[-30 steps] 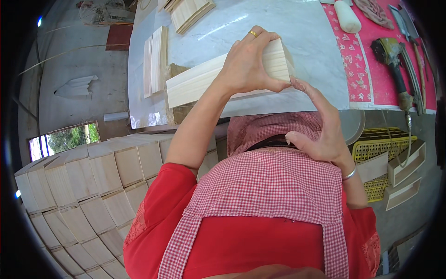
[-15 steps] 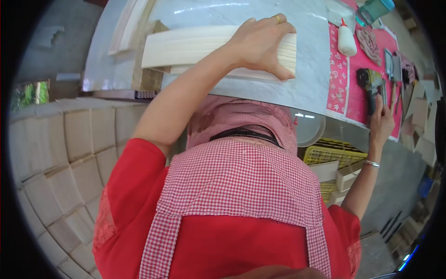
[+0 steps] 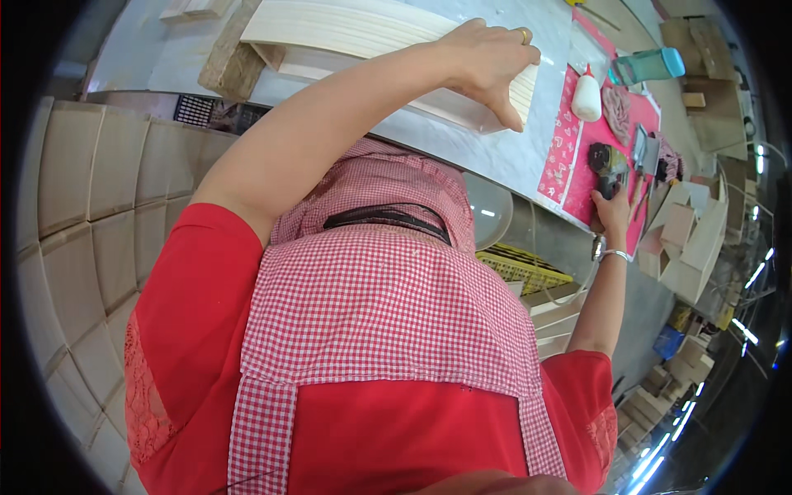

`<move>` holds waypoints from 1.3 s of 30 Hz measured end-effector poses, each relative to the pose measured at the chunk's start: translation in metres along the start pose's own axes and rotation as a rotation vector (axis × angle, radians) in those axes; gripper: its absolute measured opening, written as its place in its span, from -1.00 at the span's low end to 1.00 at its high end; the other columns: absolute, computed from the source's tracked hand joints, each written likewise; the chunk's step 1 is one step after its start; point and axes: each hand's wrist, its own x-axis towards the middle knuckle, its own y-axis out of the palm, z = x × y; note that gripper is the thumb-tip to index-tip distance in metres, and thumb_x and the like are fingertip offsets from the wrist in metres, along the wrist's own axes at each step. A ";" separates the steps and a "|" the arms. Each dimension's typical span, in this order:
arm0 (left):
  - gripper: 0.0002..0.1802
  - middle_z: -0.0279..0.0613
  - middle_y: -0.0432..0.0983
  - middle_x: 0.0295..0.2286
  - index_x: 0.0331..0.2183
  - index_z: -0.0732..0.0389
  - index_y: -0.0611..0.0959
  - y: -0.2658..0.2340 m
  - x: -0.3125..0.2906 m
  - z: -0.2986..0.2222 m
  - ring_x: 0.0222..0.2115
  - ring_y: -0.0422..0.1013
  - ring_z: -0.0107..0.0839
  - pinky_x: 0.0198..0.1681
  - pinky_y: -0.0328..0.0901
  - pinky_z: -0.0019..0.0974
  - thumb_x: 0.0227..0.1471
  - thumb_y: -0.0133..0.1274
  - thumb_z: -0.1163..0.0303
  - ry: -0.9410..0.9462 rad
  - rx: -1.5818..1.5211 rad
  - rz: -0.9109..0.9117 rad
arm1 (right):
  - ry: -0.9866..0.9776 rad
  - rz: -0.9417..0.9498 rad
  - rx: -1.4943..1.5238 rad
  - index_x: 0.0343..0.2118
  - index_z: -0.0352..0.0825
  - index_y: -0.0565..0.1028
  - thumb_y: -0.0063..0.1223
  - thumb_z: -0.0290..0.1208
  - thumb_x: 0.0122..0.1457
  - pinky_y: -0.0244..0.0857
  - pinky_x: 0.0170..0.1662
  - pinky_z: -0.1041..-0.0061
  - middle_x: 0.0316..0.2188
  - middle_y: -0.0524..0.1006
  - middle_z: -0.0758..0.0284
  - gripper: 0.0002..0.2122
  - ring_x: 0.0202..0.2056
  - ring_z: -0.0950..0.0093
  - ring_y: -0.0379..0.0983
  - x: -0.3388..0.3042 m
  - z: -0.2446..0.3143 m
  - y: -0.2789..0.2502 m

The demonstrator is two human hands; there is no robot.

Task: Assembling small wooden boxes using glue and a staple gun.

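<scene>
Left hand (image 3: 492, 73): I see it clamped across one end of the box (image 3: 346, 29);
Box: on the desk (image 3: 516, 161);
Right hand (image 3: 612, 210): I see it clamped on the tool (image 3: 608, 161);
Tool: on the mat (image 3: 582, 186).

The long pale box (image 3: 355, 23) is bare wood, matt with the grain showing, while the chunky brown block (image 3: 233, 62) by its left end looks way rougher. Grey-white marbled surface (image 3: 497, 158) is smooth and kinda glossy. Over right, the white squeeze bottle with a red tip (image 3: 586, 99) looks plastic, the teal bottle (image 3: 645, 66) see-through and shiny, the crumpled dusty-pink rag (image 3: 616, 114) plain cloth.
</scene>
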 end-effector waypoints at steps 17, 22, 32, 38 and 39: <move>-0.14 -0.04 0.51 -0.22 -0.14 0.31 0.54 -0.004 -0.003 -0.001 -0.11 0.44 -0.16 -0.08 0.26 -0.13 -0.45 0.35 -0.08 0.038 0.089 0.068 | -0.200 0.316 0.395 -0.26 -0.45 0.51 0.28 -0.52 0.00 0.38 -0.32 0.52 -0.40 0.60 0.31 -0.75 -0.40 0.55 0.50 -0.047 0.189 -0.188; -0.19 -0.06 0.54 -0.21 -0.20 0.29 0.57 0.000 -0.005 0.000 -0.12 0.46 -0.18 -0.08 0.29 -0.12 -0.44 0.36 -0.10 0.052 0.084 0.008 | -0.428 0.430 0.372 -0.09 -0.43 0.47 0.38 -0.46 -0.01 0.37 -0.11 0.51 -0.19 0.59 0.32 -0.58 -0.21 0.55 0.48 -0.047 0.210 -0.200; -0.17 -0.07 0.54 -0.23 -0.21 0.29 0.57 -0.007 -0.007 -0.003 -0.15 0.47 -0.18 -0.08 0.28 -0.14 -0.46 0.37 -0.13 0.045 0.061 0.014 | -0.324 0.493 0.427 -0.08 -0.43 0.48 0.38 -0.41 0.02 0.38 -0.11 0.50 -0.19 0.60 0.31 -0.58 -0.21 0.55 0.49 -0.046 0.228 -0.195; -0.22 0.12 0.51 -0.23 -0.23 0.39 0.53 -0.023 -0.017 -0.043 -0.13 0.43 -0.03 -0.02 0.27 -0.06 -0.43 0.38 0.02 -0.138 0.339 0.022 | -0.399 0.481 0.389 -0.10 -0.42 0.50 0.38 -0.41 0.02 0.38 -0.11 0.48 -0.20 0.60 0.30 -0.60 -0.21 0.55 0.50 -0.041 0.224 -0.193; -0.23 0.12 0.51 -0.23 -0.23 0.39 0.53 -0.023 -0.018 -0.050 -0.13 0.43 -0.03 -0.03 0.27 -0.05 -0.43 0.38 0.03 -0.223 0.518 -0.004 | -0.394 0.480 0.390 -0.10 -0.42 0.50 0.38 -0.41 0.02 0.38 -0.11 0.48 -0.20 0.60 0.30 -0.60 -0.21 0.55 0.50 -0.041 0.223 -0.192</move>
